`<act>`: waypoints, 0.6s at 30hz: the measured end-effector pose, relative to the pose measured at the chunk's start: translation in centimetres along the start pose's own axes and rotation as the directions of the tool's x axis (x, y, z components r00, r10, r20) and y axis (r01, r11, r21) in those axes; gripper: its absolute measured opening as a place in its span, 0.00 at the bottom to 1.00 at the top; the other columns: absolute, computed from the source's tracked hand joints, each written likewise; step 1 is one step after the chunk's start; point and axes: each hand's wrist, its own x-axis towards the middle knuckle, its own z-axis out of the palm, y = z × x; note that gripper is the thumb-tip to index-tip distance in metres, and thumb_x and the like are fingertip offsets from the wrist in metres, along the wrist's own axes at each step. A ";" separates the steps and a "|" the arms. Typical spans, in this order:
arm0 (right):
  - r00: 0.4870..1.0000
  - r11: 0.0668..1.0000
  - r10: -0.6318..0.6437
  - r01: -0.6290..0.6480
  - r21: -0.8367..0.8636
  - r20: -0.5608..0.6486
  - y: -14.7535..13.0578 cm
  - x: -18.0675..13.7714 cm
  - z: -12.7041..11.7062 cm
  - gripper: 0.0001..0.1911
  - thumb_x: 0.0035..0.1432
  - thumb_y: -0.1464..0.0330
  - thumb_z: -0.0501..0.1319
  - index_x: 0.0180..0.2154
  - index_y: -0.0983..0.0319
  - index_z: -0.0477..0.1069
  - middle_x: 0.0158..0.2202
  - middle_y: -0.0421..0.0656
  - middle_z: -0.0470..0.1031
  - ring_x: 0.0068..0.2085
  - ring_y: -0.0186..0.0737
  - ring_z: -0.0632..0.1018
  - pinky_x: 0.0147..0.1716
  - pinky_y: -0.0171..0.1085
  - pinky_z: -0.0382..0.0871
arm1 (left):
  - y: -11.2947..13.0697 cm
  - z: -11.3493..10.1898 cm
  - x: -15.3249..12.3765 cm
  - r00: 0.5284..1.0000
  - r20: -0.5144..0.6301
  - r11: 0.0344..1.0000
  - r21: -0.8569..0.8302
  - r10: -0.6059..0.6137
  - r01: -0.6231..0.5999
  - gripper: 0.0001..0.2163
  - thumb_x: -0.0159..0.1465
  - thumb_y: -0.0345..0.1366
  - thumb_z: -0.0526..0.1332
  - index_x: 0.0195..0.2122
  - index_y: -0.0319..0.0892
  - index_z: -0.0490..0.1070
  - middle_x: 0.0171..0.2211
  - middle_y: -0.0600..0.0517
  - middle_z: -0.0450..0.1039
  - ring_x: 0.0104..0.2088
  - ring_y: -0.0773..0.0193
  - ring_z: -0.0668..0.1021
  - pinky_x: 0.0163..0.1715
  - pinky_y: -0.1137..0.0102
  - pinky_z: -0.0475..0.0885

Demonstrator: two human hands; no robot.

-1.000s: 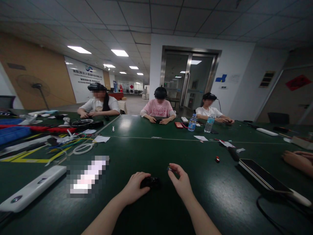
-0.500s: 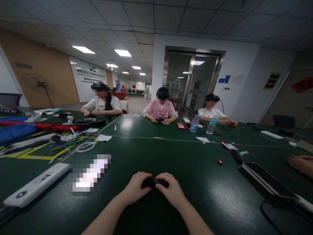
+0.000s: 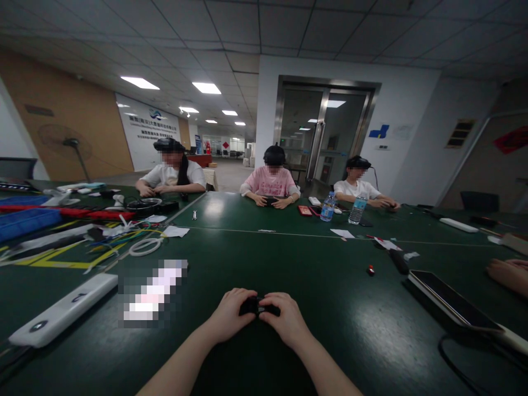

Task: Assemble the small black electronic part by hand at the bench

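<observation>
Just above the green tabletop (image 3: 289, 253), both my hands meet around a small black object (image 3: 249, 306). Its kind cannot be made out, since fingers cover much of it. My left hand (image 3: 231, 314) is closed, gripping the object's left side between thumb and fingers. From the other side my right hand (image 3: 286, 316) pinches near its right end, where a small shiny part (image 3: 261, 309) shows between the fingertips.
To my left lie a white power strip (image 3: 66, 311), a blurred-out bright screen (image 3: 154, 291) and tangled cables (image 3: 144, 246). On the right are a phone-like black slab (image 3: 451, 300) and a small red item (image 3: 370, 270). Three people sit across, near two water bottles (image 3: 328, 208); another person's hand (image 3: 509, 275) rests at right.
My right fingers have drawn closer together and shifted slightly left over the black object's right end. My left hand keeps its hold almost unmoved.
</observation>
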 end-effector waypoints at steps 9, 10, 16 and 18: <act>0.999 0.998 -0.044 0.044 -0.041 0.013 0.0 0.0 -0.1 0.13 0.46 0.66 0.64 0.37 0.53 0.74 0.44 0.38 0.73 0.51 0.44 0.68 0.52 0.45 0.57 | -0.1 0.2 -0.1 1.000 -0.012 1.000 -0.019 -0.004 0.003 0.21 0.52 0.32 0.63 0.48 0.46 0.67 0.46 0.49 0.71 0.48 0.56 0.70 0.50 0.61 0.62; 0.999 0.998 -0.052 0.052 -0.036 0.014 0.1 0.0 -0.1 0.13 0.45 0.67 0.65 0.37 0.52 0.74 0.44 0.38 0.73 0.51 0.44 0.69 0.52 0.45 0.57 | -0.2 0.2 -0.1 1.000 -0.012 1.000 -0.025 -0.002 0.001 0.21 0.53 0.33 0.63 0.49 0.46 0.66 0.47 0.49 0.71 0.49 0.55 0.70 0.50 0.61 0.62; 0.998 0.998 -0.060 0.059 0.018 0.013 0.7 0.1 -0.1 0.19 0.45 0.70 0.64 0.42 0.50 0.72 0.44 0.38 0.73 0.50 0.44 0.70 0.52 0.45 0.57 | -0.5 0.3 0.0 1.000 -0.009 0.999 -0.041 -0.005 0.005 0.21 0.53 0.33 0.63 0.49 0.47 0.66 0.47 0.48 0.70 0.48 0.54 0.70 0.50 0.59 0.62; 0.999 0.998 -0.043 0.042 0.040 0.017 0.9 0.0 -0.1 0.18 0.46 0.69 0.63 0.42 0.51 0.71 0.45 0.38 0.73 0.51 0.45 0.69 0.52 0.46 0.58 | -0.3 0.1 -0.1 1.000 -0.006 0.998 -0.056 -0.007 0.007 0.19 0.53 0.34 0.63 0.48 0.47 0.67 0.46 0.49 0.70 0.48 0.53 0.70 0.50 0.59 0.62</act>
